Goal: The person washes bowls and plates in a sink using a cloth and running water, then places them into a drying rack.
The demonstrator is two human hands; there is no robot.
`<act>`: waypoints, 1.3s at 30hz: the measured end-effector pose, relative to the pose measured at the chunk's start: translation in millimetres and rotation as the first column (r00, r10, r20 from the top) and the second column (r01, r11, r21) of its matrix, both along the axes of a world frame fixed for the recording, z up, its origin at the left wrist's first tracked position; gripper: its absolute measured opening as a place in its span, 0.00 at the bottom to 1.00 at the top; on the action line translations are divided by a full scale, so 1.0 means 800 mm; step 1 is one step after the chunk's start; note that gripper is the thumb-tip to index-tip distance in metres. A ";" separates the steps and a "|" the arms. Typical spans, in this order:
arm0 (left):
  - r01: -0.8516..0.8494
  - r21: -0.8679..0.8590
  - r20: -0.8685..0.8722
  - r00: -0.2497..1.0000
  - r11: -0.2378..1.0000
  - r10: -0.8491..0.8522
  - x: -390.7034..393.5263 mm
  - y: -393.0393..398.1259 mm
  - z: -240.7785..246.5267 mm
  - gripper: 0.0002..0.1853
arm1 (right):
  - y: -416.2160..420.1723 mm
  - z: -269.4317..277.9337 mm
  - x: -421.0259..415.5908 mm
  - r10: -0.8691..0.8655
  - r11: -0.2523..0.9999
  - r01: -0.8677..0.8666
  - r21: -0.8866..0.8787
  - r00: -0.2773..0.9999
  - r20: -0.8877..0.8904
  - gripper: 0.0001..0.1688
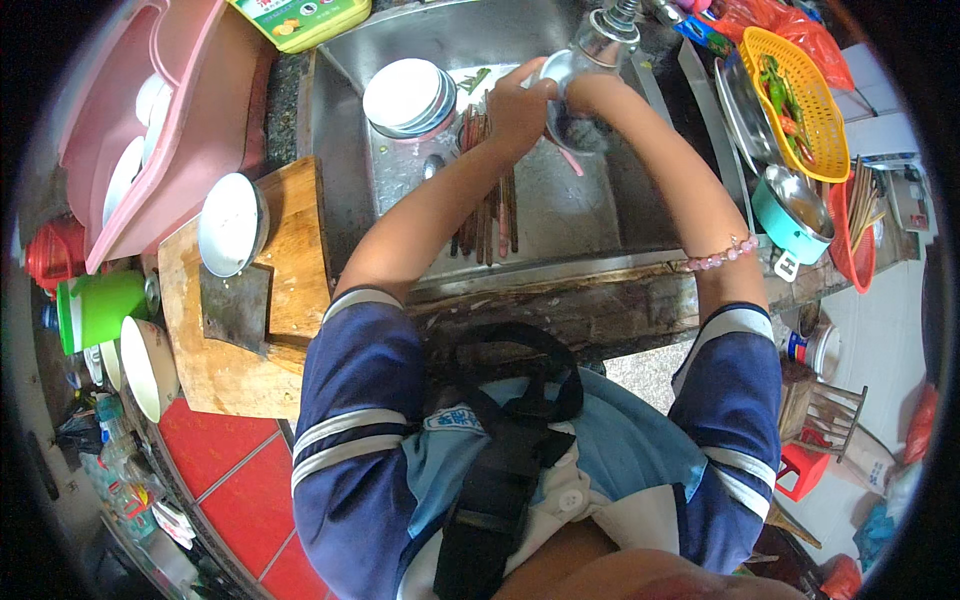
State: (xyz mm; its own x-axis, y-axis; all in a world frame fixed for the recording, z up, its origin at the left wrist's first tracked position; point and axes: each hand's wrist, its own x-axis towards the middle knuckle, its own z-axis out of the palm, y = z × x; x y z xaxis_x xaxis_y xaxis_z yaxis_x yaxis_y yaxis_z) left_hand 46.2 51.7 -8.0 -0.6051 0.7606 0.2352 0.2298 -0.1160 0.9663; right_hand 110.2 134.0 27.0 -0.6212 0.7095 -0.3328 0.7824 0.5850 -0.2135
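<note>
Below the metal faucet [611, 34], my left hand [521, 105] grips the rim of a light-coloured bowl [556, 69] in a stainless steel sink [337, 150]. My right hand [596, 94] reaches into or against the bowl; its fingers are hidden, so its hold is unclear. Stacked white bowls [405, 94] sit at the sink's left. A bundle of chopsticks [480, 217] lies in the sink beneath my left wrist, beside the rounded metal end of a utensil [433, 166]. Green leaf scraps [474, 79] lie near the stack.
Left are a wooden cutting board [292, 247] with a bowl [231, 225] and cleaver [236, 307], and a pink plastic tub [202, 97] holding dishes. Right are a yellow basket [821, 97] of peppers, a turquoise pot [780, 221] and a red basket [851, 255] with chopsticks.
</note>
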 end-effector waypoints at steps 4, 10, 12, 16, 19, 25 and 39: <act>0.051 -0.077 -0.013 0.999 0.996 -0.052 -0.007 -0.015 0.001 0.19 | 0.011 0.010 0.026 0.154 0.949 -0.105 -0.298 0.977 0.145 0.16; 0.072 0.275 -0.703 0.696 0.959 0.149 -0.052 -0.022 0.011 0.25 | 0.008 0.013 0.078 -0.075 0.994 0.048 -0.096 0.949 -0.307 0.27; 0.110 0.237 -0.868 0.470 0.965 0.159 -0.067 -0.032 0.021 0.30 | 0.007 0.005 0.088 -0.101 0.994 0.106 0.009 0.966 -0.238 0.27; 0.219 0.199 -0.958 0.249 0.955 0.142 -0.082 -0.045 0.036 0.34 | 0.005 -0.024 0.100 -0.173 0.975 0.198 0.099 0.961 -0.218 0.26; 0.197 0.254 -0.926 0.331 0.947 0.180 -0.085 -0.053 0.039 0.32 | -0.018 -0.011 0.096 -0.205 0.968 0.218 0.123 0.972 -0.113 0.25; 0.062 0.296 -0.756 0.626 0.953 0.194 -0.081 -0.078 0.048 0.26 | -0.037 -0.018 0.104 -0.235 0.964 0.240 0.113 0.970 -0.054 0.24; -0.010 0.460 -0.371 0.906 0.888 0.203 -0.080 -0.158 0.108 0.23 | -0.044 -0.026 0.126 -0.167 0.985 0.155 -0.071 0.964 -0.208 0.32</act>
State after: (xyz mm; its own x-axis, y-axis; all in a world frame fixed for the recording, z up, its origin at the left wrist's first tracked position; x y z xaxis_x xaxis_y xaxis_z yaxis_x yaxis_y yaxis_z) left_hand -17.8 -74.5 78.0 -0.4564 0.4552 0.7645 0.6180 -0.4560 0.6404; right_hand 210.7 98.4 6.2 -0.5609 0.7906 -0.2458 0.7984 0.4380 -0.4131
